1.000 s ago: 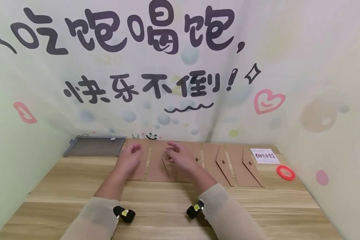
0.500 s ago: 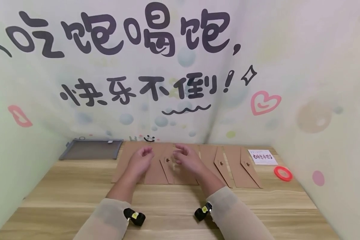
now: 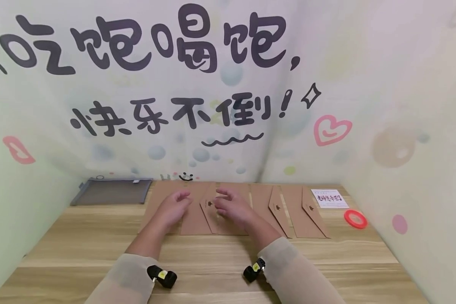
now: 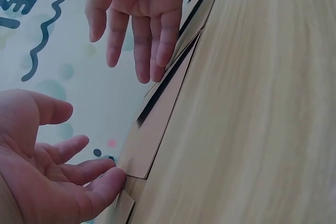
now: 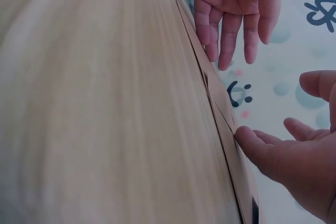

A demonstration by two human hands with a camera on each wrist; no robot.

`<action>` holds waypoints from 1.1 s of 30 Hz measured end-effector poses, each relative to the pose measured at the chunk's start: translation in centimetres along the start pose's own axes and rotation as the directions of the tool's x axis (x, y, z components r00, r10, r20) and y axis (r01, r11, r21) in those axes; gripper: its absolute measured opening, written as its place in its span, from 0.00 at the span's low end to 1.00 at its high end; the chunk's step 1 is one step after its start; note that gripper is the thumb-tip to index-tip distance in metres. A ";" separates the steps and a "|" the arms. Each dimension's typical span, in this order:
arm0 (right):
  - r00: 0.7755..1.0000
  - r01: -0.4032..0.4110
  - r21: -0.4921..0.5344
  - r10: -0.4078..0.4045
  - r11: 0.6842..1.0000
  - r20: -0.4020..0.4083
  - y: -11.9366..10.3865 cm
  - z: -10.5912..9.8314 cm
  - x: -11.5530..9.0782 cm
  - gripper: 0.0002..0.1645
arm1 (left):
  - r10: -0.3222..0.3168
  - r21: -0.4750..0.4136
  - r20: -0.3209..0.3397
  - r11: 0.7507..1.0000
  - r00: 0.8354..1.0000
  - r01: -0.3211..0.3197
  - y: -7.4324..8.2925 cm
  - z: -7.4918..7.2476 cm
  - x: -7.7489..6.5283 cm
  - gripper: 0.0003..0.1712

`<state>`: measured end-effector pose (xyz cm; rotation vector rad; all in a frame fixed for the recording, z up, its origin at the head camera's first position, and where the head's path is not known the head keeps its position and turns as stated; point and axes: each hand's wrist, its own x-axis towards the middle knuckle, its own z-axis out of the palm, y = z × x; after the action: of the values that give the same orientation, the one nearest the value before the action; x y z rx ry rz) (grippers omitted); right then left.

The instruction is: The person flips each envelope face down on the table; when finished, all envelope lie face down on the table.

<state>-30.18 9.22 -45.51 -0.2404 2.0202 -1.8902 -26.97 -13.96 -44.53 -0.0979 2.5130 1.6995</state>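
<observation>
So the left hand (image 3: 175, 207) and right hand (image 3: 234, 210) were palm to palm over the envelopes (image 3: 196, 221), fingers loosely spread, gripping nothing. Those lay flat in a row along the far side of the table (image 3: 205, 264). Looked like a lining-up step imo; any next nudge probably called for light fingertips on an edge.

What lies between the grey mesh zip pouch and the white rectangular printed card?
A row of brown paper envelopes on the wood-grain table; the head view shows it.
</observation>
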 end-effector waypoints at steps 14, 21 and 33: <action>0.999 -0.008 0.066 0.010 0.998 -0.033 0.3 0.0 0.1 0.37 | -0.010 -0.026 0.006 1.000 1.000 0.010 -0.5 -0.1 0.2 0.31; 0.999 0.009 0.104 -0.003 0.995 -0.054 0.1 -0.3 0.3 0.36 | -0.001 -0.039 0.014 0.999 1.000 0.002 -0.2 0.0 0.1 0.31; 0.996 0.053 0.102 -0.045 0.993 -0.083 -0.1 -0.5 0.4 0.31 | 0.014 -0.024 0.074 1.000 0.997 -0.013 0.2 0.8 -0.3 0.29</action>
<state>-30.76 9.52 -45.49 -0.1914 1.9757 -2.0596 -26.66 -13.15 -44.58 -0.0196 2.4473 1.7047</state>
